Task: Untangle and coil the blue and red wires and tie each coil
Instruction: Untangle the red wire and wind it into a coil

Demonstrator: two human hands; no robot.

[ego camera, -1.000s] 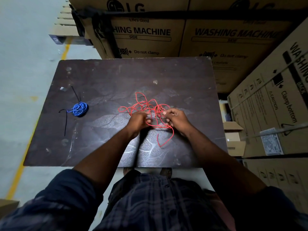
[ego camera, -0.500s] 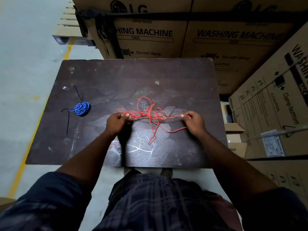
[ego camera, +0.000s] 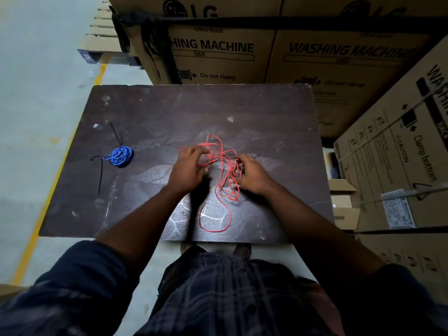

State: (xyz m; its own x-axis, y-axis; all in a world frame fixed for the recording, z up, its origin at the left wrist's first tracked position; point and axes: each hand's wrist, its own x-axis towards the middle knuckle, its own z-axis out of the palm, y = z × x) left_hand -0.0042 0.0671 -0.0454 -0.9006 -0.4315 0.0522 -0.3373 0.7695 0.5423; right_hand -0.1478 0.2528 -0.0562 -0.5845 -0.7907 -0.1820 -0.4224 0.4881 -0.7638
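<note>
On a dark, scuffed board surface (ego camera: 169, 110) with pale scratches and a worn, chalky patch near its front edge, the thin red wire (ego camera: 222, 166) lies in a loose, springy tangle just in front of the person, right of the middle. Its narrow loops stand up at the far side, and one long open loop trails toward the near edge. The left hand (ego camera: 189, 170) sits at the tangle's left side with its fingers reaching into the upper strands. They are blurred, so whether they pinch the wire cannot be told. The right hand (ego camera: 252, 177) is at the tangle's right side, its fingers curled in among the strands and its thumb below them, gripping the red wire. The blue wire (ego camera: 120, 155) rests well apart at the left of the surface, wound into a small, round, tight coil. A slim black tie (ego camera: 100, 175) lies bent beside it, and another black strip pokes out beyond the coil. Large brown cardboard boxes (ego camera: 218, 49) printed "WASHING MACHINE" stand behind and to the right, banded with dark straps. The floor (ego camera: 36, 93) is smooth pale concrete with a yellow painted line (ego camera: 48, 190). Dark rolled sleeves and a plaid shirt fill the bottom of the view.
</note>
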